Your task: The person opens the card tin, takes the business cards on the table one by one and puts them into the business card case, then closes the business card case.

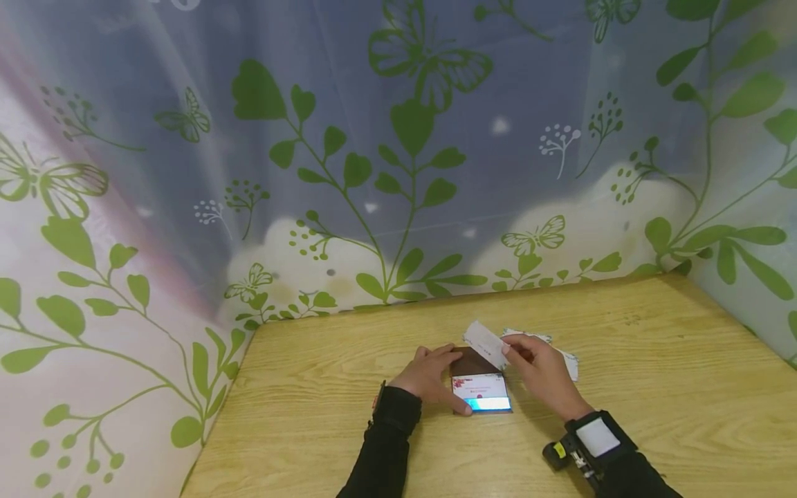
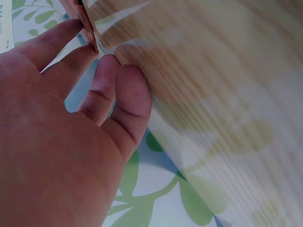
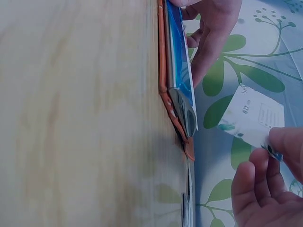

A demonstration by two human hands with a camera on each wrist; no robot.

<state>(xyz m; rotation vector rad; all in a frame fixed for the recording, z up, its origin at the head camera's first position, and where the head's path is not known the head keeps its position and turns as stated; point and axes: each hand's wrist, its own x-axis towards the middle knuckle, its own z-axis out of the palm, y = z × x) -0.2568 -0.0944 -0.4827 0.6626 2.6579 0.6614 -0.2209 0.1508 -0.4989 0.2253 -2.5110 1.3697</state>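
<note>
Card (image 1: pixel 486 344) pinched in the right grip (image 1: pixel 543 370), above the open case (image 1: pixel 471 362).
Only one corner is taken, seemingly to leave its printed face uncovered. The left grip (image 1: pixel 425 377) holds the case along its left side, likely steadying it, freeing the right for the card. The case lies on the tabletop (image 1: pixel 324 373), about midway between the side edges and short of the far one; loose cards (image 1: pixel 571 366) rest beyond the right grip, towards the far right corner, within reach.

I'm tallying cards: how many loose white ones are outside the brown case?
At least 2: one card in the right hand, at least another on the table beyond it; the hand may hide more.
</note>
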